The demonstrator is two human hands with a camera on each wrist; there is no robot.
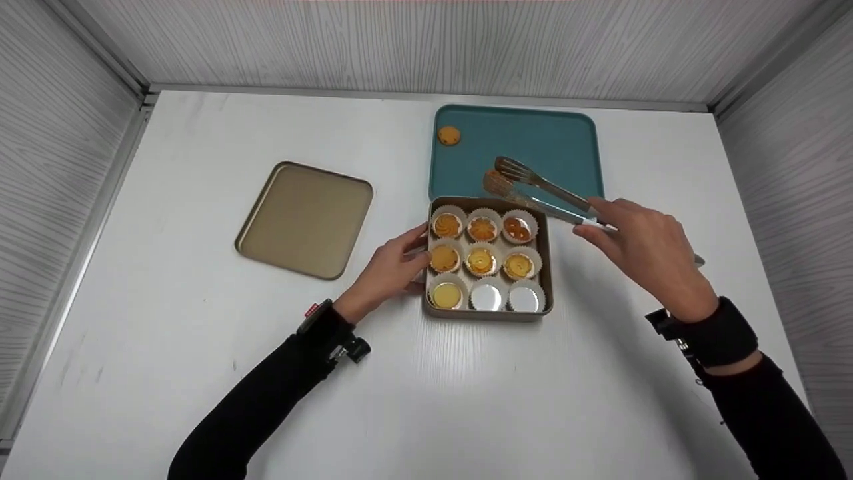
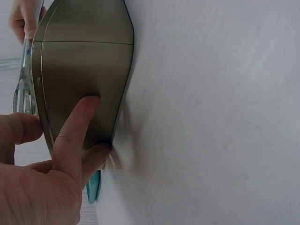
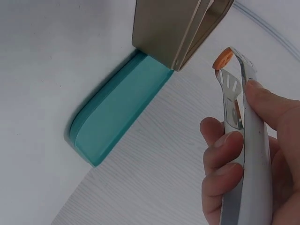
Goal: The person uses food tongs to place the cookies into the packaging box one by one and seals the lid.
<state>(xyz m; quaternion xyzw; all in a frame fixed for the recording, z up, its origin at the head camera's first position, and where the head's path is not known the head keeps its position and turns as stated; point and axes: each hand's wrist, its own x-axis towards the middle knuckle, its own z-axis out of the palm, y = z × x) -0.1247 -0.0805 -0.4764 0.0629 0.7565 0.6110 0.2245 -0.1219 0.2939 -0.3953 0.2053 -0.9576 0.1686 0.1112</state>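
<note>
My left hand [image 1: 393, 267] holds the left side of a square gold tin [image 1: 490, 315], thumb at the rim and fingers against the outer wall [image 2: 86, 70]. White paper cups in the tin hold several cookies [image 1: 482, 229]: swirled, flower-shaped, round and yellow ones. Two front cups [image 1: 488, 295] show bare white bottoms. My right hand [image 1: 643, 243] grips metal tongs [image 1: 566, 195] with pale handles, above the teal tray [image 1: 553, 133] behind the tin. In the right wrist view an orange-brown cookie [image 3: 222, 58] is pinched between the tong tips.
One round cookie [image 1: 449, 136] lies at the teal tray's back left corner. A flat gold lid [image 1: 303, 220] rests on the white table [image 1: 160, 280] to the left. Wood-grain panels [image 1: 400, 47] enclose the table at the back and sides.
</note>
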